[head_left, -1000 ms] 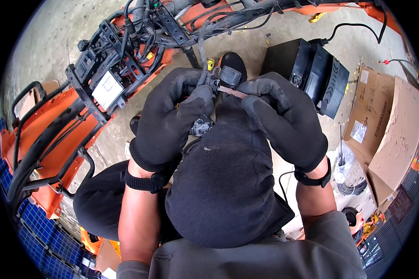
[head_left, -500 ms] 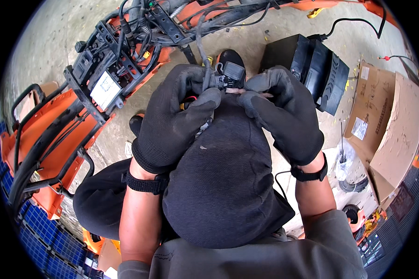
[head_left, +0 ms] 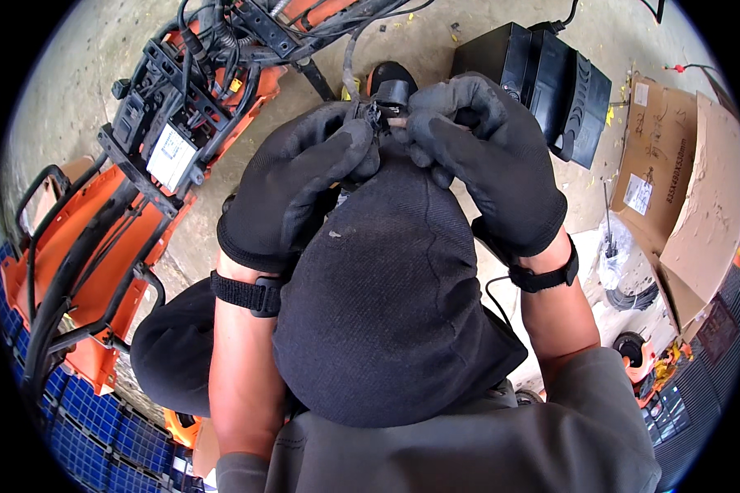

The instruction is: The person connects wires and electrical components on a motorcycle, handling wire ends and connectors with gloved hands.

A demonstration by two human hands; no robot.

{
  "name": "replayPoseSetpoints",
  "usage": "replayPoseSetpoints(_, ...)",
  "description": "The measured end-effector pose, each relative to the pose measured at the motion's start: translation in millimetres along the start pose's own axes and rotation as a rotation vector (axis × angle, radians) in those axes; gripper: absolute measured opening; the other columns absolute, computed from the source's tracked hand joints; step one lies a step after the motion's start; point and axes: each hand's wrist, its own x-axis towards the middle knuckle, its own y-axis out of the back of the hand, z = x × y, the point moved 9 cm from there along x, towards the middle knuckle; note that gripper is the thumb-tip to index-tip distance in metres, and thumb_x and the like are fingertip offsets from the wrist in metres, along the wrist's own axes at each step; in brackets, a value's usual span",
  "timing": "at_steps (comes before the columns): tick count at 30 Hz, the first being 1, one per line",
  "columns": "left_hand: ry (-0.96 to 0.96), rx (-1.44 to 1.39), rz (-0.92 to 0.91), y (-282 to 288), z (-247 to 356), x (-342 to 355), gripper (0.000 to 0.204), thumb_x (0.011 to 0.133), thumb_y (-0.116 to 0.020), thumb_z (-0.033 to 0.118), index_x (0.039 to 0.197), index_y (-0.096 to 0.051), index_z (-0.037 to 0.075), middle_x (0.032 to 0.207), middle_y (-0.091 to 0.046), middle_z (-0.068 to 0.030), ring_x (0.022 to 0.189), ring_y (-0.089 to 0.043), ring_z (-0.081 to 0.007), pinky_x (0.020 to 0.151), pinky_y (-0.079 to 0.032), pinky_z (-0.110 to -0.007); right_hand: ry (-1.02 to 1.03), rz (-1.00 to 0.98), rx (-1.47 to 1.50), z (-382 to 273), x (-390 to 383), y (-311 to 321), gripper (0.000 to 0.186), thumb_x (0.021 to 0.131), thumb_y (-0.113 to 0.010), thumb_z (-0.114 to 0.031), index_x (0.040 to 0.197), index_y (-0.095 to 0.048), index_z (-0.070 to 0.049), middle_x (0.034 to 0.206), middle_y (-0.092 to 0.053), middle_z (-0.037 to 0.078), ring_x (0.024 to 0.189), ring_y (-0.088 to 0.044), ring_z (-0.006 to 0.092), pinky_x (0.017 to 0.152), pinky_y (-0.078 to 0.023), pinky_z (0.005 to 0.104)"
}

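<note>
Both my hands wear black work gloves and meet just beyond my raised, dark-clothed knee (head_left: 378, 287). In my left hand (head_left: 292, 181), thumb and fingers are closed on a small black connector (head_left: 376, 115), where a grey sleeved cable (head_left: 349, 70) arrives from the machine frame. A dark rounded block (head_left: 393, 92) stands beside the connector. My right hand (head_left: 501, 156) pinches a thin pinkish-brown strip (head_left: 397, 122) whose end touches or nearly touches the connector. The gloved fingers hide most of the strip, and its kind is unclear.
An orange and black machine frame (head_left: 74, 279) with exposed wiring fills the left side. A black box-shaped unit (head_left: 543, 90) stands beyond my right hand. To the right are an open cardboard box (head_left: 654, 156) and a coil of black cable (head_left: 631, 297). Blue grid crates (head_left: 99, 427) lie lower left.
Both hands have shifted slightly up in the picture. The connector and the block beside it have turned, and my right fingers have come closer to the connector along the strip.
</note>
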Motion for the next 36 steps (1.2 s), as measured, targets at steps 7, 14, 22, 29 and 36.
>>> replayPoseSetpoints(7, 0.066, -0.048, 0.019, -6, -7, 3, 0.031, 0.094, -0.058, 0.025, 0.113, -0.056, 0.001, 0.09, -0.061, -0.0057, 0.081, -0.058, -0.0129, 0.077, -0.047, -0.027, 0.053, 0.0, -0.164, -5, -2, 3, 0.02, 0.088, -0.065, -0.014, 0.103, -0.064, -0.001, 0.08, -0.066, 0.006, 0.069, -0.061, 0.0098, 0.065, -0.049, 0.0254)
replayPoseSetpoints(14, 0.007, -0.026, -0.005, -6, -6, 5, 0.034, 0.085, -0.058, 0.01, 0.115, -0.052, -0.003, 0.093, -0.062, -0.0077, 0.087, -0.059, -0.0131, 0.083, -0.046, -0.027, 0.101, -0.056, -0.464, -8, -7, -2, 0.024, 0.092, -0.057, -0.017, 0.108, -0.062, 0.0, 0.096, -0.066, 0.007, 0.089, -0.06, 0.0123, 0.082, -0.048, 0.0276)
replayPoseSetpoints(22, -0.025, 0.11, 0.025, -9, 6, 5, 0.03, 0.084, -0.063, 0.007, 0.113, -0.057, -0.001, 0.098, -0.064, -0.0079, 0.09, -0.06, -0.0129, 0.084, -0.048, -0.028, 0.199, -0.018, -0.335, -12, -8, -4, 0.018, 0.093, -0.057, -0.016, 0.099, -0.061, 0.001, 0.085, -0.064, 0.011, 0.078, -0.061, 0.0151, 0.072, -0.048, 0.0294)
replayPoseSetpoints(29, -0.177, 0.231, 0.05, -4, 11, 2, 0.026, 0.085, -0.065, 0.008, 0.108, -0.058, -0.001, 0.096, -0.064, -0.0086, 0.089, -0.06, -0.0135, 0.081, -0.049, -0.027, 0.169, 0.011, -0.418, -14, -7, -7, 0.02, 0.095, -0.052, -0.015, 0.101, -0.061, 0.002, 0.089, -0.063, 0.009, 0.082, -0.058, 0.0133, 0.076, -0.046, 0.0274)
replayPoseSetpoints(36, -0.149, 0.308, 0.041, -1, 5, 3, 0.025, 0.084, -0.067, 0.009, 0.106, -0.061, 0.0, 0.092, -0.063, -0.0082, 0.09, -0.062, -0.0153, 0.081, -0.049, -0.029, 0.185, 0.023, -0.45, -15, -8, -7, 0.02, 0.093, -0.055, -0.016, 0.1, -0.061, 0.002, 0.087, -0.064, 0.008, 0.081, -0.06, 0.0133, 0.075, -0.048, 0.0278)
